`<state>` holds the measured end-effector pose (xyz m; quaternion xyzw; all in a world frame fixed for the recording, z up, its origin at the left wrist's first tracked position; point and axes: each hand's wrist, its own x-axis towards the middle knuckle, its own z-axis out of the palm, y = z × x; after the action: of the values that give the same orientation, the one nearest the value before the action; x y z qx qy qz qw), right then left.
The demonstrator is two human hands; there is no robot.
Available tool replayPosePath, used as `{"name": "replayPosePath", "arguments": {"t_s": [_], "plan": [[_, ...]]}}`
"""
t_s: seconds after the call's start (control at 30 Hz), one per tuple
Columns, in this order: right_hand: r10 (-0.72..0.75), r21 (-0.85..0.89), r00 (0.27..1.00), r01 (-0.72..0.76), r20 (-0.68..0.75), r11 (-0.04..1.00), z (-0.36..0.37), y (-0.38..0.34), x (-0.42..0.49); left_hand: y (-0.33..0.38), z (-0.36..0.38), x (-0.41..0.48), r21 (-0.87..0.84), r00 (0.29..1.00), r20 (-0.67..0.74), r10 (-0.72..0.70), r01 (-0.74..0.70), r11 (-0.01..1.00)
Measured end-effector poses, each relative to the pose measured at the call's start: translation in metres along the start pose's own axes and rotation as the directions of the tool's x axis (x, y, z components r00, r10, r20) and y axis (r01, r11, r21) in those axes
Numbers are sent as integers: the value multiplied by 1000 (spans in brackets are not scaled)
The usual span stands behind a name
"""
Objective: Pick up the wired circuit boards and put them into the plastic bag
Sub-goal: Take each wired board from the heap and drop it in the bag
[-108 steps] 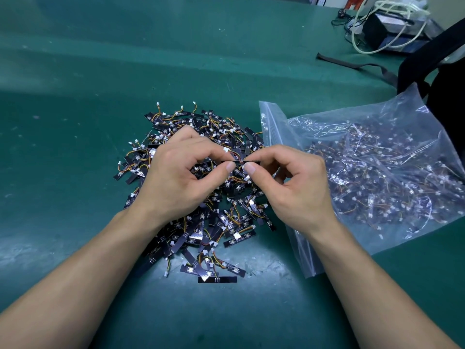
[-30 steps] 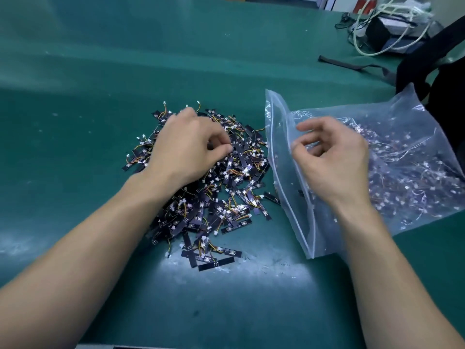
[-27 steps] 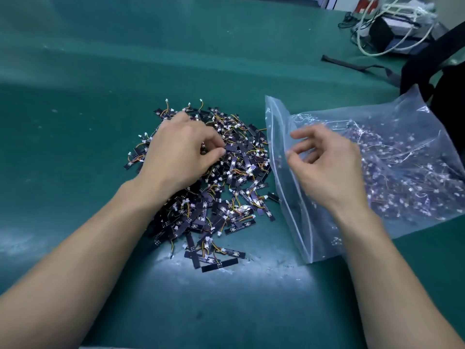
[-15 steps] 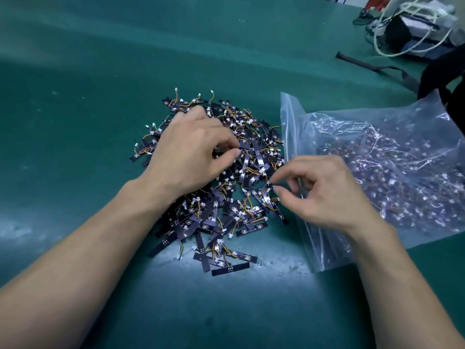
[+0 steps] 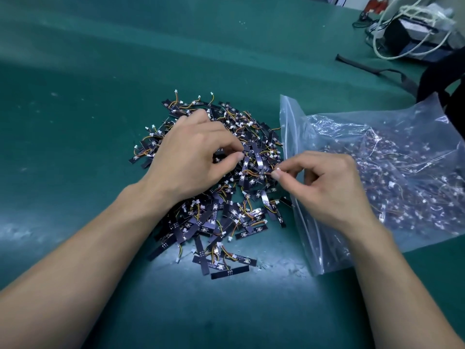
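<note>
A heap of small dark wired circuit boards (image 5: 234, 207) with orange and yellow wires and white plugs lies on the green table. My left hand (image 5: 191, 157) rests on the heap, thumb and fingers pinching a board at its right side. My right hand (image 5: 327, 187) is at the heap's right edge, in front of the bag mouth, pinching the wire end of a wired circuit board between thumb and forefinger. The clear plastic bag (image 5: 392, 137) lies to the right, its zip opening facing the heap, with many boards inside.
The green mat (image 5: 75, 122) covers the table. At the far right corner stand a dark box with white cables (image 5: 412, 34), a black strap (image 5: 372, 69) and a dark bag (image 5: 450, 84). White debris specks lie near the heap's front.
My right hand came down from the bag mouth to the heap's right edge and pinched a board's wire. My left hand stayed on the heap, fingers working at a board.
</note>
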<state>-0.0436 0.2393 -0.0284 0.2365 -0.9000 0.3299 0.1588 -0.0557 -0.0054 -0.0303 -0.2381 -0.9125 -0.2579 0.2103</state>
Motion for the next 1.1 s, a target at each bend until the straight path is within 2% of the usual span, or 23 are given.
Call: {"name": "replayPosePath", "arguments": {"t_s": [0.1,0.2,0.3,0.43,0.67,0.8,0.97,1.1], "plan": [[5,30,996,-2,-88,1000,1,0,1,0,0,0,-35,1000,-5,4,-4,999],[-4,42,994,9,-114,999,0,-1,1,4,0,-1,-92,1000,9,30,-29,995],[-38,34,990,43,-134,999,2,-2,0,9,1,-1,-184,1000,8,-12,13,983],[-107,-9,976,107,-189,994,4,-3,-1,12,4,-1,-207,998,50,-36,46,977],[-196,-50,966,190,-169,981,7,-3,-3,15,8,-1,-276,997,20,-73,76,958],[-185,-21,969,184,-165,983,6,-7,-2,15,9,-1,-282,997,32,-76,82,956],[-53,81,968,75,-245,994,1,-13,-2,16,8,-2,-252,999,30,-36,42,967],[-39,87,987,53,-153,995,2,-14,-1,16,7,-1,-197,998,45,38,-28,980]]}}
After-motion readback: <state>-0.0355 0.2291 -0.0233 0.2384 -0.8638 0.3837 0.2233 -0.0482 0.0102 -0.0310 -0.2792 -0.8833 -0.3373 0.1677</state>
